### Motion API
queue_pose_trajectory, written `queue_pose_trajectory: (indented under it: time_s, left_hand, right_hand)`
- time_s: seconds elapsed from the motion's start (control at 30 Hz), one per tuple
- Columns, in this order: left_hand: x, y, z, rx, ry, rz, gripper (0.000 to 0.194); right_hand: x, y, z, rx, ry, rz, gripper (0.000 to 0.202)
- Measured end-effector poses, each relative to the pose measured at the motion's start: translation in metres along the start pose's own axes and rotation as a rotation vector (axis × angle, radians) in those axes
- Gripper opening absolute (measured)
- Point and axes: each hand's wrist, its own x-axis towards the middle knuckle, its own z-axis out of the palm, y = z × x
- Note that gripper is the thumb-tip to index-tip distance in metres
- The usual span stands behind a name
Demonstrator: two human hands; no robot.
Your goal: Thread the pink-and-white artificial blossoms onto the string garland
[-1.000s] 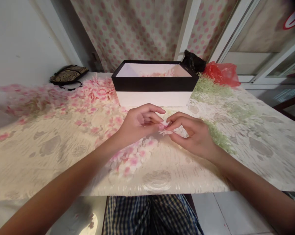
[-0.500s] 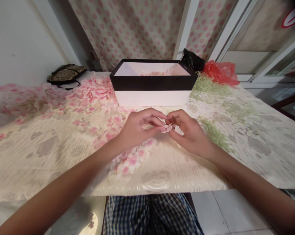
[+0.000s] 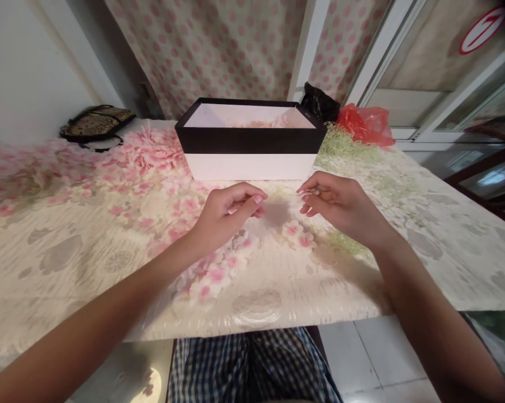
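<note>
My left hand (image 3: 228, 215) hovers over the table in front of the box, thumb pressed to the curled fingers. What it holds, if anything, is hidden. To its right, my right hand (image 3: 340, 210) pinches a small pale flower piece (image 3: 308, 192) between thumb and fingertips; only its edge shows. Two pink-and-white artificial blossoms (image 3: 299, 233) lie on the cloth between the hands. More loose blossoms (image 3: 216, 274) lie below and beside my left hand. Behind both hands stands a white box with a black rim (image 3: 252, 165), with pinkish flowers partly visible inside.
A heap of pink artificial flowers (image 3: 151, 151) spreads across the left side. Green shredded filler (image 3: 347, 146) lies right of the box, near a red plastic bag (image 3: 366, 124) and a black plastic bag (image 3: 319, 102). A patterned pouch (image 3: 97, 123) sits back left.
My hands have moved apart from where they met around a small flower. My right hand has shifted right. Two blossoms now show on the cloth between them, and the view has turned slightly right.
</note>
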Motion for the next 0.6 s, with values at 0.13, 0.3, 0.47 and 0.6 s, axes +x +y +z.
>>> queue_pose_trajectory:
  time_s: [0.13,0.3,0.47,0.6]
  left_hand:
    - [0.0,0.0,0.0,-0.014,0.002,0.012,0.015]
    - [0.0,-0.001,0.0,0.001,-0.013,0.017,0.016]
    - [-0.001,0.0,-0.001,-0.01,-0.006,0.005,0.016]
    - [0.0,0.001,-0.001,0.002,-0.006,-0.002,0.016]
  right_hand:
    - [-0.002,-0.007,-0.013,0.113,-0.342,0.057,0.005]
    - [-0.003,-0.013,-0.017,0.068,-0.593,0.109,0.008]
    - [-0.004,-0.014,-0.017,0.061,-0.619,0.073,0.012]
    - [-0.005,-0.012,-0.011,0.033,-0.655,-0.038,0.013]
